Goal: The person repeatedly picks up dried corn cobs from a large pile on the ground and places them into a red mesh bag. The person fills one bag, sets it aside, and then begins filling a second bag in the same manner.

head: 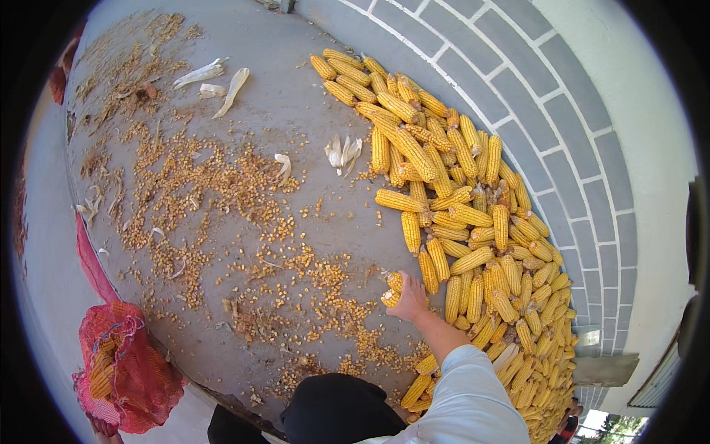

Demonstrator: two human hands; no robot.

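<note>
My right hand [409, 298] reaches forward at the edge of the corn pile and grips two ears of corn [391, 298]. Their ends point left, away from my fingers. Beside and behind that hand lies a long heap of husked yellow corn ears [471, 222]. At the lower left hangs a red mesh bag [133, 366], with corn ears [101, 369] showing inside it. My left hand [105, 430] is at the bag's lower edge, partly cut off by the rim of the picture, and appears to hold the mesh.
Loose kernels [211, 177] and chaff are strewn over the concrete floor [244, 133]. Dry husks [233, 91] lie farther off. A grey-tiled wall [560, 161] backs the heap. The concrete has an edge [205, 391] near my dark-clothed knee [338, 408].
</note>
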